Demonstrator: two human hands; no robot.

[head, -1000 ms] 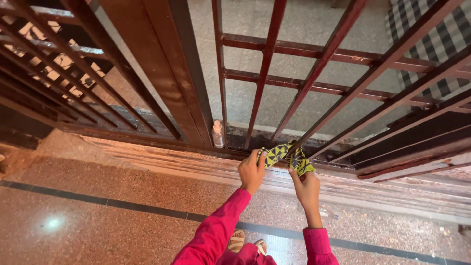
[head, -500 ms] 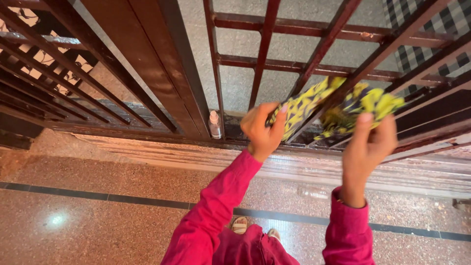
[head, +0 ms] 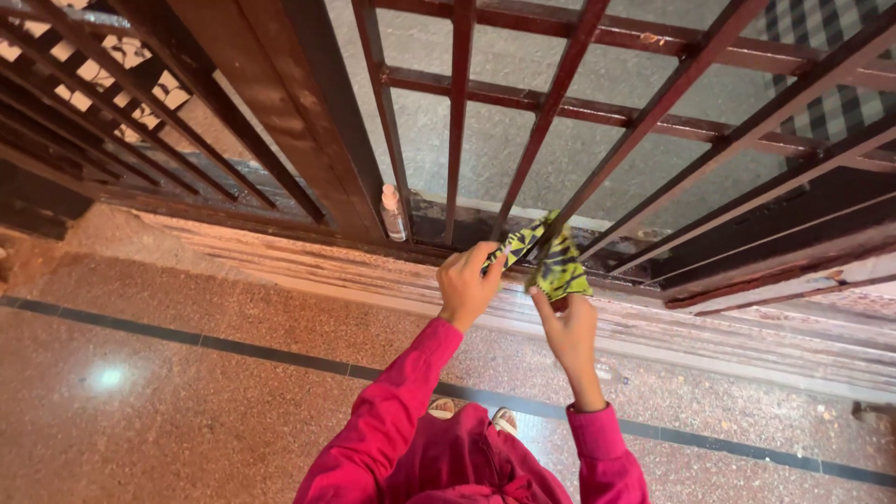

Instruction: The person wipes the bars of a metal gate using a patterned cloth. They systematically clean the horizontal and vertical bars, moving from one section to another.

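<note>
A yellow-green cloth with black stripes (head: 553,261) is wrapped around a slanted bar of a dark red metal gate (head: 551,103). My left hand (head: 469,280) grips the cloth's left end, close to the gate's bottom rail. My right hand (head: 567,327) holds the cloth's right end from below, fingers pinched on it. Both arms wear pink sleeves.
A small clear bottle (head: 393,211) stands by the gate's thick post (head: 299,121). A pale stone threshold (head: 308,271) runs under the gate. The reddish speckled floor (head: 168,411) has a dark inlaid strip. My sandalled feet (head: 471,415) show below.
Both hands have come back down the bar with the cloth, from mid-height half a second ago to near the bottom rail. The cloth is bunched tighter.
</note>
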